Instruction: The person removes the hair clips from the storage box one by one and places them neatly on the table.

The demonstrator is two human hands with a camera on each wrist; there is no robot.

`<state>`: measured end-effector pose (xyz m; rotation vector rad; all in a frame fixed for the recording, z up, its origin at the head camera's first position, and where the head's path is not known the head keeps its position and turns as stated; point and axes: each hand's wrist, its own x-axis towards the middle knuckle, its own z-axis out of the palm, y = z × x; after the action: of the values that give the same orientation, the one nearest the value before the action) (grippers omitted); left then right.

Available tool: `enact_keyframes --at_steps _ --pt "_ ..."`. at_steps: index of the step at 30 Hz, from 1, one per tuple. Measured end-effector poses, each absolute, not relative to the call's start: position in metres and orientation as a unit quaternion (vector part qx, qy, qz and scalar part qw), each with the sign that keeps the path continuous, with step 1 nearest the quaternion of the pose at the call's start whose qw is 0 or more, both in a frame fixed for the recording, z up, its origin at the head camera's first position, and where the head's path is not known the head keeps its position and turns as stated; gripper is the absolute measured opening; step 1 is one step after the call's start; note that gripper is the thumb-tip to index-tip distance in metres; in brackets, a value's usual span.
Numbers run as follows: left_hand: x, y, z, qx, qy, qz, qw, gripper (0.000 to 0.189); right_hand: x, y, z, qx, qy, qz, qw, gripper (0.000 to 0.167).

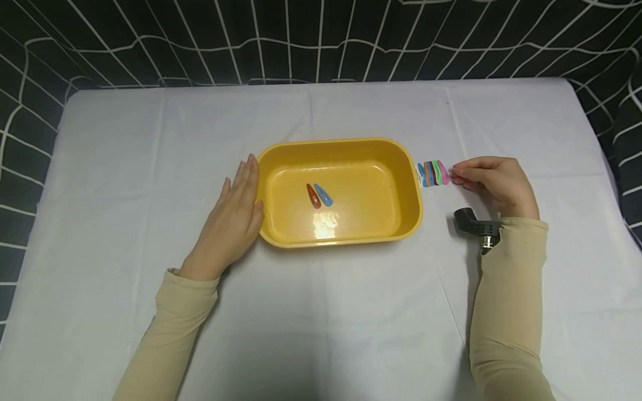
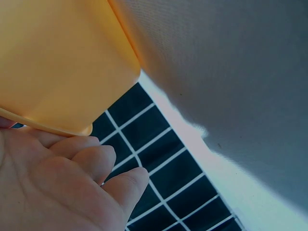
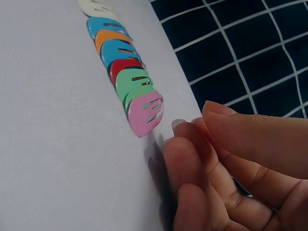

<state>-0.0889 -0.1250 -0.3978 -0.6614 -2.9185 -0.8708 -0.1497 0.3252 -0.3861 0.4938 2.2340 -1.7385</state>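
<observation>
A yellow plastic tray [image 1: 341, 243] lies on the cloth, with a red snap hair clip [image 1: 313, 196] and a blue snap hair clip [image 1: 323, 195] side by side inside. My left hand [image 1: 232, 223] rests along its left end, fingers extended; the left wrist view has the fingers [image 2: 91, 154] at the tray's rim. Right of the tray runs an overlapping row of several coloured hair clips, ending in a pink clip [image 3: 144, 115]. Beside that pink clip is my right hand [image 1: 494, 181], its fingers loosely bent and nothing visible between thumb and fingertips [image 3: 180, 151].
A white cloth [image 1: 351, 312] covers the table. Dark fabric with a white grid [image 1: 301, 42] borders the far edge and both sides. A black device [image 1: 473, 224] is fixed at the right wrist, close above the cloth.
</observation>
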Motion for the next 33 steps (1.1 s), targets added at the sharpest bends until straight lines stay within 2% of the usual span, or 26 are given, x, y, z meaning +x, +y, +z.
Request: enact_keyframes --at_steps 7,19,33 --pt "-0.09 -0.125 -0.398 -0.214 -0.936 -0.281 0.015 0.059 -0.15 0.324 -0.38 0.166 0.757 -0.619 0.133 0.021" --pt "-0.09 -0.124 -0.398 -0.212 -0.935 -0.283 0.015 0.06 -0.147 0.311 -0.364 0.127 0.742 -0.653 0.086 0.019" --pt "-0.089 -0.124 -0.397 -0.213 -0.937 -0.277 0.014 0.059 -0.14 0.293 -0.345 0.089 0.748 -0.654 0.07 0.009"
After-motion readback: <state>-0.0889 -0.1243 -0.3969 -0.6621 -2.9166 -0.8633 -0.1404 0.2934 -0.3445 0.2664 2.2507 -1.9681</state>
